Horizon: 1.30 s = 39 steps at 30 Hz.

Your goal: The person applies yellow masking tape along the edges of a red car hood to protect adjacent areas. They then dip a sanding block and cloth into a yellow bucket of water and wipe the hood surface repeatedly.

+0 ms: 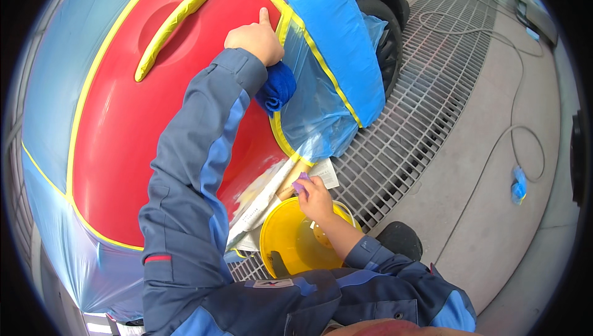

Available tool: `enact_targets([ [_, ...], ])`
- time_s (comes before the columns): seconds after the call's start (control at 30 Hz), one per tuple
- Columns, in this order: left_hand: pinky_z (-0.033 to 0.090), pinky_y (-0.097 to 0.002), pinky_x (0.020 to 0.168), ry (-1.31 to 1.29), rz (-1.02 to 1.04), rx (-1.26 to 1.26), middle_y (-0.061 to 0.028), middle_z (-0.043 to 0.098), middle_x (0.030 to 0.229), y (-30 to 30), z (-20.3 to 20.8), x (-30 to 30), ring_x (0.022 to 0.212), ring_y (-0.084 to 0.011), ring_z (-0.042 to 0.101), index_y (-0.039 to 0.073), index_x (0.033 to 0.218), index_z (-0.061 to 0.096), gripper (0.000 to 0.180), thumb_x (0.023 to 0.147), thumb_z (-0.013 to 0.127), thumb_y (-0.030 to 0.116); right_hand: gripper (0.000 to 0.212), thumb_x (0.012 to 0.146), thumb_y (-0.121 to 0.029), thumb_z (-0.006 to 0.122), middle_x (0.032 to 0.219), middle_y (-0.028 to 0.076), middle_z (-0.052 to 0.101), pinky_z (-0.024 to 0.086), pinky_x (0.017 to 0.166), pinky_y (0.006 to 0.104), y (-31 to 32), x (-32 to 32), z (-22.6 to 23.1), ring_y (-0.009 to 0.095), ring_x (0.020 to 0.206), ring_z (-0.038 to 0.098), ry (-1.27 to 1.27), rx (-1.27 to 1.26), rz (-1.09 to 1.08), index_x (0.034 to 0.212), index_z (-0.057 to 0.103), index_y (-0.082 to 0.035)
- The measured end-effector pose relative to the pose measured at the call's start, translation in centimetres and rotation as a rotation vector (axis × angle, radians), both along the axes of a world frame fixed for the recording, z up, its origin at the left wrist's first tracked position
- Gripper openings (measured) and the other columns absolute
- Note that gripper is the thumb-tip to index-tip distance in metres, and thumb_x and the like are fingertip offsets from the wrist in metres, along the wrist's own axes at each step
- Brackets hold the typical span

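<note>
My left hand (256, 40) is at the upper edge of the red car door (216, 104), one finger stretched out onto the paint beside the yellow masking tape (284, 25). Its other fingers close round a dark blue cloth (276, 89) that hangs below the hand, partly hidden by it. Lower down, my right hand (316, 200) pinches a small purple piece of soft-looking sheet or pad (301, 182) above a yellow bucket (272, 234). A whitish, sanded-looking patch (259, 189) shows on the red panel near that hand. Yellow tape wraps the door handle (173, 33).
Blue masking film (336, 33) covers the neighbouring panels. A black wheel (386, 48) stands at the upper right. Metal floor grating (420, 95) runs past the car. A grey hose (519, 70) loops over the concrete to a blue-wrapped end (518, 186). My dark shoe (400, 241) is beside the bucket.
</note>
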State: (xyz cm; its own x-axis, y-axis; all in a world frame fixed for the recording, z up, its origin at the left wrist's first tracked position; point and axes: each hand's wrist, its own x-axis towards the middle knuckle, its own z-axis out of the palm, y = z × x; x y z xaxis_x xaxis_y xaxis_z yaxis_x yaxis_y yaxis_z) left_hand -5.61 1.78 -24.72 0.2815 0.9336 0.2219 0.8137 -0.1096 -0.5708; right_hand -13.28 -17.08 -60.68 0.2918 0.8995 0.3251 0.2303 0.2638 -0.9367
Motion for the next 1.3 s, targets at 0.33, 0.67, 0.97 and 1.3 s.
enact_targets([
  [0.33,0.058,-0.0495,0.066,-0.201,-0.282,-0.2,-0.0193,0.07,0.077,-8.0,-10.6,-16.0,0.072,-0.0366,0.071,0.01,0.082,0.072,0.022,0.076,0.061,0.028,0.059,0.083,0.004,0.066,0.104,0.014,0.067,0.056,0.074,0.0344,2.3,-0.2,-2.3,0.023,0.084,0.068,0.682,-0.056,-0.091,0.138,0.048,-0.007],
  [0.67,0.054,-0.0462,0.083,-1.127,-0.171,-0.127,-0.0219,0.069,0.097,-17.5,-35.1,-30.5,0.09,-0.0435,0.066,0.006,0.105,0.069,0.03,0.079,0.059,0.016,0.038,0.085,0.003,0.055,0.11,0.012,0.067,0.059,0.083,0.0407,6.4,9.1,2.0,0.024,0.09,0.071,1.23,-0.037,0.159,0.123,0.056,-0.001],
  [0.97,0.054,-0.0469,0.083,-1.219,-0.301,-0.195,-0.0219,0.069,0.099,-16.4,-35.6,-31.4,0.09,-0.0439,0.066,0.003,0.105,0.068,0.032,0.078,0.056,0.015,0.045,0.079,-0.02,0.084,0.113,0.014,0.06,0.053,0.087,0.0359,22.1,12.9,21.3,0.027,0.101,0.061,-0.01,0.705,-0.381,0.117,0.066,-0.005],
  [1.3,0.054,-0.0474,0.084,-1.279,-0.22,-0.286,-0.022,0.068,0.099,-16.1,-35.9,-31.8,0.091,-0.0435,0.065,0.003,0.107,0.067,0.033,0.078,0.055,0.015,0.029,0.086,-0.015,0.076,0.111,0.02,0.056,0.051,0.085,0.0394,29.5,10.2,24.2,0.034,0.102,0.057,-0.277,0.985,-0.713,0.113,0.074,-0.005],
])
